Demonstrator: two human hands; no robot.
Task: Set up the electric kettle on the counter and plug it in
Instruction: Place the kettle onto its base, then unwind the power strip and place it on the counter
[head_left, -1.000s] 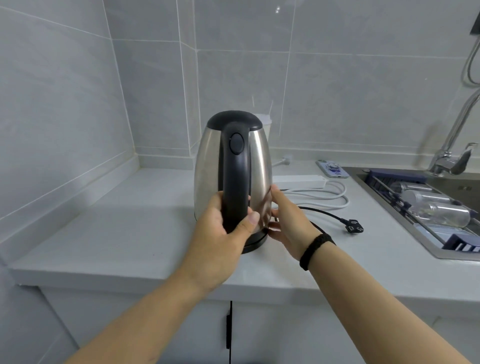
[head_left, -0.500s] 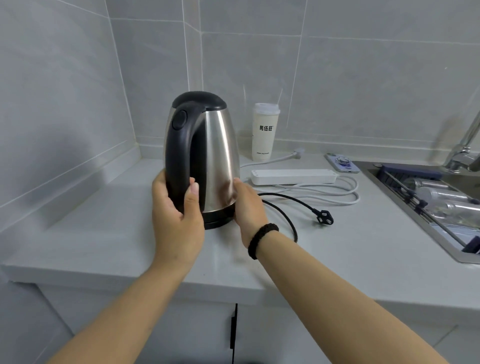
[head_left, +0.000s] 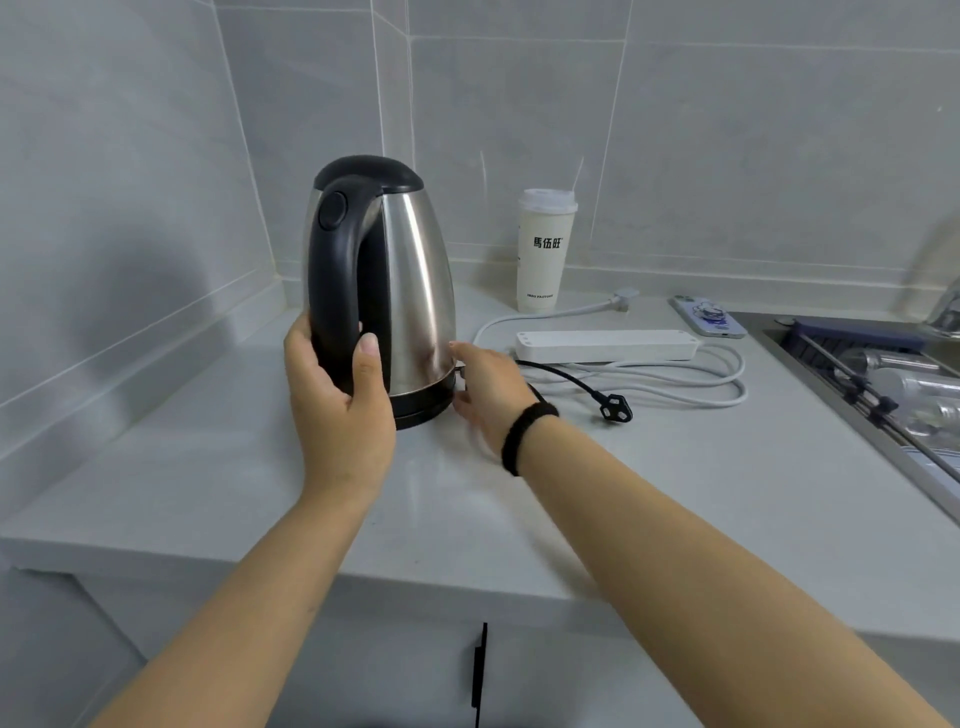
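My left hand (head_left: 343, 395) grips the black handle of the rigid, slick-sided steel kettle (head_left: 410, 291); my right hand (head_left: 488, 389), fingers relaxed, steadies its base on the desk (head_left: 260, 467).

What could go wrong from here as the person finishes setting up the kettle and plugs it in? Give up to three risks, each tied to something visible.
1. The black cord trails under the right hand; turning the kettle may snag it.
2. The strip and plug lie near the sink, so splashes could wet them.
3. The strip's own plug lies loose on the counter, so the kettle may get no power.
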